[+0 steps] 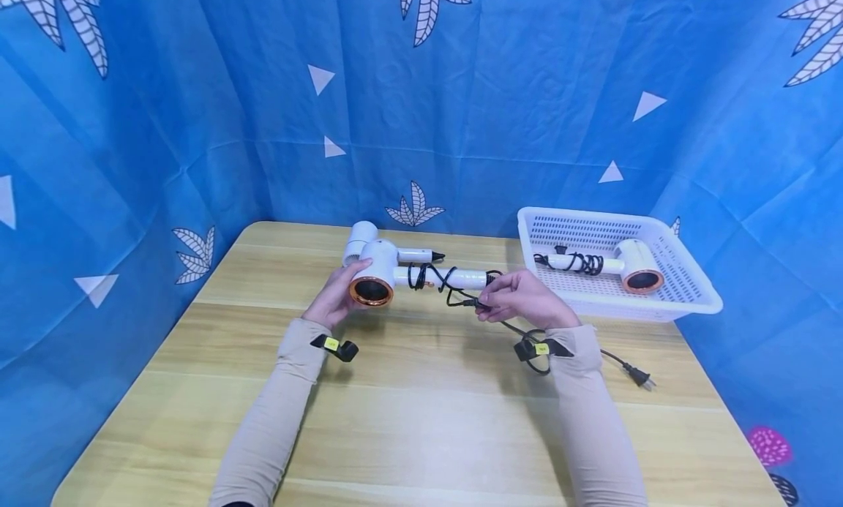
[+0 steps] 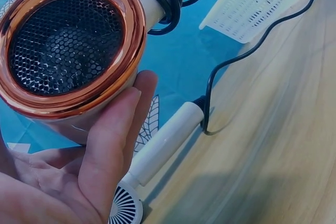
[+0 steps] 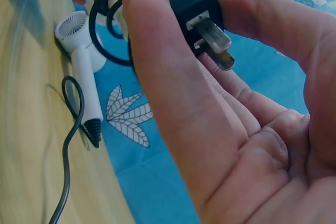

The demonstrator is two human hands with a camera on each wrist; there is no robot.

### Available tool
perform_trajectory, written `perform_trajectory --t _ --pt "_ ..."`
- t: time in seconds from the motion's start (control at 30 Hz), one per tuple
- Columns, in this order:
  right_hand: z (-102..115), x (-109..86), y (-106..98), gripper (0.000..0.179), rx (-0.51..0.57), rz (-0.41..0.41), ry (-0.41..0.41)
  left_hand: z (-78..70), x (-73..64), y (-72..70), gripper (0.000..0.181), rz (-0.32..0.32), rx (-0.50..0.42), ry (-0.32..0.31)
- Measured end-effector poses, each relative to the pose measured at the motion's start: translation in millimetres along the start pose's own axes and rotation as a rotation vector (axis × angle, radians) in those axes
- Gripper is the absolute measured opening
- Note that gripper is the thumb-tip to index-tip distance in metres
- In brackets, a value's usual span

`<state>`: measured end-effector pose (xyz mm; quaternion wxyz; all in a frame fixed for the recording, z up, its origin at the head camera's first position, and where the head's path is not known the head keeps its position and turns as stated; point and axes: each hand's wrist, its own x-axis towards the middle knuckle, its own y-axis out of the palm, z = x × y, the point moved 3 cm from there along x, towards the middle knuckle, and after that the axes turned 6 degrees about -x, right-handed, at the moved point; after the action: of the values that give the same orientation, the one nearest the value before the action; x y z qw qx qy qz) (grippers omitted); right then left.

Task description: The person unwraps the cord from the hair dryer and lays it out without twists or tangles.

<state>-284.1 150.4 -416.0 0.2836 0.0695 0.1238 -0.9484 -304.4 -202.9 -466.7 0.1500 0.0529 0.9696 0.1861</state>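
Observation:
My left hand (image 1: 334, 298) grips a white hair dryer (image 1: 383, 258) by its head, fingers around the barrel. Its copper-rimmed grille (image 2: 68, 45) faces the left wrist camera. Black cord (image 2: 170, 1) winds in loose loops around its handle, which points right. At the handle's end, my right hand (image 1: 527, 300) pinches a black two-prong plug (image 3: 195, 17) between thumb and fingers. A second white hair dryer (image 1: 361, 242) lies on the table behind the held one. Its handle (image 3: 88, 85) and dark cord end show in the right wrist view.
A white perforated basket (image 1: 698, 291) stands at the back right, with another hair dryer (image 1: 635, 258), cord wrapped, inside it. Loose cord runs under my right wrist to a plug (image 1: 639, 377) on the wooden table (image 1: 421, 419). Blue patterned cloth (image 1: 527, 90) hangs around the table.

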Motion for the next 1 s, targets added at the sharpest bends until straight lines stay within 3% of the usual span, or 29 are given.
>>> perform_trajectory --t 0.5,1.0 --pt "-29 12.1 -14 0.020 0.074 0.035 0.032 -3.2 1.5 -3.8 0.042 -0.006 -0.038 0.017" --pt "-34 11.5 -30 0.039 -0.018 -0.070 0.085 -5.7 -0.4 -3.0 0.045 0.042 -0.014 0.011"
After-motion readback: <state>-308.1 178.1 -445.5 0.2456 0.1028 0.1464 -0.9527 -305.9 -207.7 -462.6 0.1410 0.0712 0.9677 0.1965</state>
